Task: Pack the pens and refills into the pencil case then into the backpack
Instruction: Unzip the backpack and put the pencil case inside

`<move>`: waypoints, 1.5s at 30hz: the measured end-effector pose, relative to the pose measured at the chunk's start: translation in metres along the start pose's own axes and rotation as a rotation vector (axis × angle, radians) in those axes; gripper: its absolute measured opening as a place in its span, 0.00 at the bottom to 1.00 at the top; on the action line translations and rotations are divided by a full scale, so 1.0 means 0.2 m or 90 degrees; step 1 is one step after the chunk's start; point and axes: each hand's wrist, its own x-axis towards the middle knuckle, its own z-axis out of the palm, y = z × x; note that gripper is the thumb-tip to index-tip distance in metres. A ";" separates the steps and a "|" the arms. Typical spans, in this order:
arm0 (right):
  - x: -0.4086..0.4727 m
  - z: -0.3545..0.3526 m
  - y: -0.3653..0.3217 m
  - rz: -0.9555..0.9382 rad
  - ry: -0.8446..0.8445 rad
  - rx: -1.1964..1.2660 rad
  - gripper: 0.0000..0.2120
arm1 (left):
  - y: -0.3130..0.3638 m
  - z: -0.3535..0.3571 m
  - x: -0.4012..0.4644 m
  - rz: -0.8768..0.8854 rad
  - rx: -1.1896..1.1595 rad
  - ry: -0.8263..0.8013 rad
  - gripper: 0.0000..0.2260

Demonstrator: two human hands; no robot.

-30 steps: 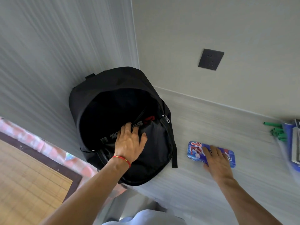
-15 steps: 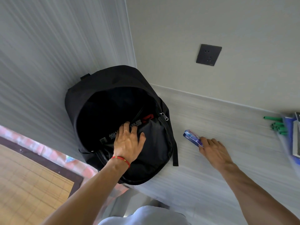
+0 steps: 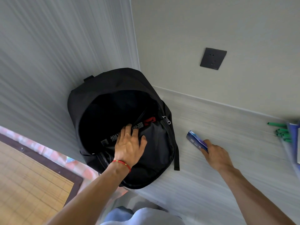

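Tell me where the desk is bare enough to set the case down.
Bare desk lies between the backpack and the green pens, up to the back wall, and again nearer you, below the right hand holding the pencil case. The far right edge, with pens and blue folders, is crowded.

- It looks like a plain room in a home or a dormitory, at a desk set in a corner.
- A pale grey wood-grain desk top [image 3: 227,184] meets bare grey walls.
- A dark square wall socket [image 3: 213,58] sits above it.
- A woven straw-coloured floor mat [image 3: 29,184] lies below.
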 end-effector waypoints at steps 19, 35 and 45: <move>-0.25 -0.93 -1.26 -0.399 0.104 0.059 0.14 | -0.11 -0.06 -0.04 0.033 0.033 -0.004 0.27; 0.25 -0.48 -1.68 -0.419 -0.040 -0.139 0.19 | -0.17 -0.13 -0.06 0.091 0.013 -0.007 0.28; 0.18 -0.46 -1.51 -0.397 0.043 0.216 0.14 | -0.21 -0.09 -0.01 0.097 -0.013 0.004 0.29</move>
